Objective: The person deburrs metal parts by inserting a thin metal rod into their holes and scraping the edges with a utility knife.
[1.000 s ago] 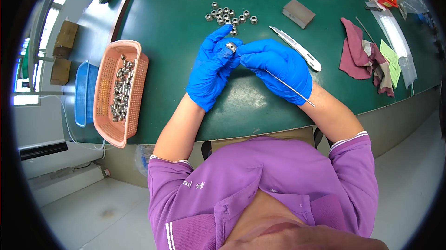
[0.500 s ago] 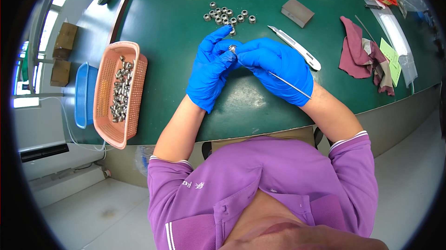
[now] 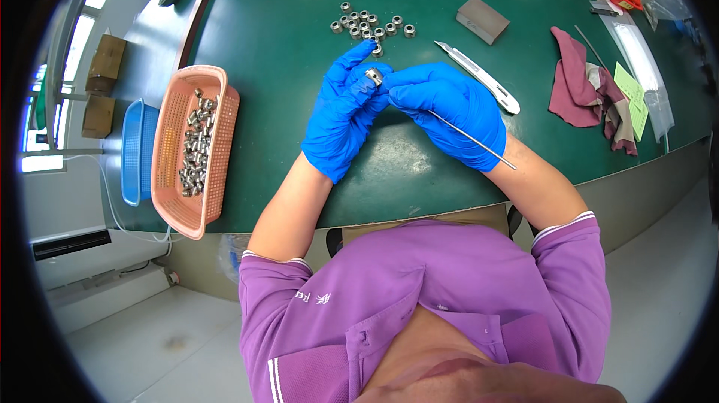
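Both hands wear blue gloves and meet over the green table. My left hand (image 3: pixel 341 111) pinches a small shiny metal fitting (image 3: pixel 374 76) between its fingers. Close beside it, my right hand (image 3: pixel 453 112) is closed around a thin metal rod (image 3: pixel 472 139), whose free end slants down over the wrist. The rod's other end is hidden by the fingers, so I cannot tell whether it touches the fitting. Just beyond my left fingertips several metal rings (image 3: pixel 365 27) stand in a loose cluster.
At left, a pink basket (image 3: pixel 166 141) holds many metal fittings, next to a blue basket (image 3: pixel 135 152). A white utility knife (image 3: pixel 479 77) lies beyond my right hand, near a grey-brown block (image 3: pixel 483 21). Farther right are a maroon cloth (image 3: pixel 573 81) and a green paper slip (image 3: pixel 631 100).
The fitting has turned in my left fingers and shows more of its side. The rod's free end has slid farther out toward my right forearm.
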The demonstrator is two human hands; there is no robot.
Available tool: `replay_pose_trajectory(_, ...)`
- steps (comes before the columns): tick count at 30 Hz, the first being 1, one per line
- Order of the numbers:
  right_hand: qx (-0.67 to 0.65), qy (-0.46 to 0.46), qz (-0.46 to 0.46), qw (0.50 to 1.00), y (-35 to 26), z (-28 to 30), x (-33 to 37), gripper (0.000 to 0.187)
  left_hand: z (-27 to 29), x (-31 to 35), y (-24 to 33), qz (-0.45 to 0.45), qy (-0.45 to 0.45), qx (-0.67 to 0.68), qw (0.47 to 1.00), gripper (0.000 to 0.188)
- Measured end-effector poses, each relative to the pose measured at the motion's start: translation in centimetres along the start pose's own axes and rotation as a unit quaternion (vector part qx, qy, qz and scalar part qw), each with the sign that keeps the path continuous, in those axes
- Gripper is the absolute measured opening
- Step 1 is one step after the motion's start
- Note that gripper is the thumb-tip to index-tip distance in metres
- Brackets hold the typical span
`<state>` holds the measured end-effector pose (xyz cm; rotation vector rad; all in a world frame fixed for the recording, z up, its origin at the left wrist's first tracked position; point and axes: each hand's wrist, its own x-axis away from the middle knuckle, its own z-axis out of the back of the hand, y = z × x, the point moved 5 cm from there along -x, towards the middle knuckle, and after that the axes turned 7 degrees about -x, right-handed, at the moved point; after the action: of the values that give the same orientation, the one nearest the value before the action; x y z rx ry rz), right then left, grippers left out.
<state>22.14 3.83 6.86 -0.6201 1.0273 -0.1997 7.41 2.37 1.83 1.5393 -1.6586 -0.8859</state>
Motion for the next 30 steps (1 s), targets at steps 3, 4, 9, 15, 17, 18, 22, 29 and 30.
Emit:
replay_pose_trajectory(3,0.012,-0.004,0.005,1.0,0.1,0.0,0.0,0.028,-0.4,0.1,0.2,0.004,-0.001,-0.002,1.0,0.056)
replay_pose_trajectory(4,0.012,-0.005,0.006,1.0,0.0,0.0,0.0,0.028,-0.4,0.2,0.2,0.007,-0.002,-0.001,1.0,0.055)
replay_pose_trajectory(9,0.023,-0.011,-0.007,1.0,-0.3,-0.2,-0.3,0.031,-0.1,0.1,-0.1,0.002,-0.007,0.017,1.0,0.054)
replay_pose_trajectory(15,0.051,-0.037,-0.03,0.998,-0.5,-0.1,-0.7,0.029,0.3,-0.2,-0.2,-0.019,0.005,-0.051,0.999,0.053)
replay_pose_trajectory(17,0.038,-0.026,-0.015,0.999,0.0,0.0,-0.2,0.029,0.4,-0.3,-0.1,-0.024,0.001,-0.06,0.998,0.053)
replay_pose_trajectory(18,0.025,-0.016,0.001,1.0,0.0,0.1,0.0,0.031,0.6,-0.4,-0.1,-0.019,0.013,-0.038,0.999,0.053)
replay_pose_trajectory(22,0.027,-0.014,-0.003,1.0,0.2,0.0,0.1,0.029,0.5,-0.3,0.0,-0.014,0.013,-0.007,1.0,0.055)
replay_pose_trajectory(29,0.034,-0.022,-0.003,0.999,0.4,-0.2,0.0,0.031,0.1,0.0,0.1,-0.003,0.005,-0.001,1.0,0.055)
replay_pose_trajectory(30,0.038,-0.02,-0.001,0.999,0.4,-0.2,0.0,0.032,0.3,-0.1,-0.1,-0.004,0.008,-0.006,1.0,0.055)
